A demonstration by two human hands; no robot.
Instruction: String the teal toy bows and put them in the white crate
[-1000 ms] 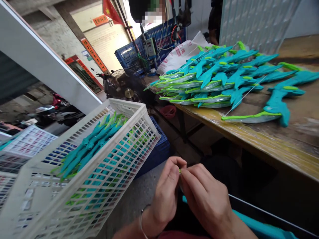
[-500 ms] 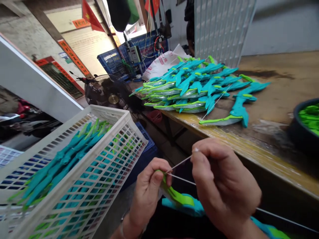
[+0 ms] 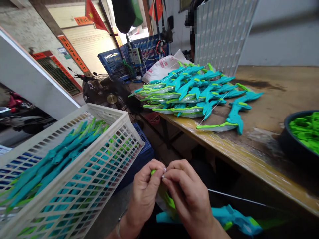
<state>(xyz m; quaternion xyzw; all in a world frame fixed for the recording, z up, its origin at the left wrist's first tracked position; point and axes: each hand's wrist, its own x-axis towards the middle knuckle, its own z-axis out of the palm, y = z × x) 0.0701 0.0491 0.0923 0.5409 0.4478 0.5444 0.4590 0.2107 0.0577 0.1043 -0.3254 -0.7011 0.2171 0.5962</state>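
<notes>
Left hand (image 3: 146,196), right hand (image 3: 189,199) pinch green bow tip (image 3: 153,172); string (image 3: 236,198) runs right

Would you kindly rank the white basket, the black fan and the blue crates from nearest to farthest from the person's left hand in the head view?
From the left hand, which pinches a toy bow:
1. white basket, right beside it on the left.
2. black fan, beyond the basket, by the table's end.
3. blue crates, farthest back, behind the fan.
</notes>
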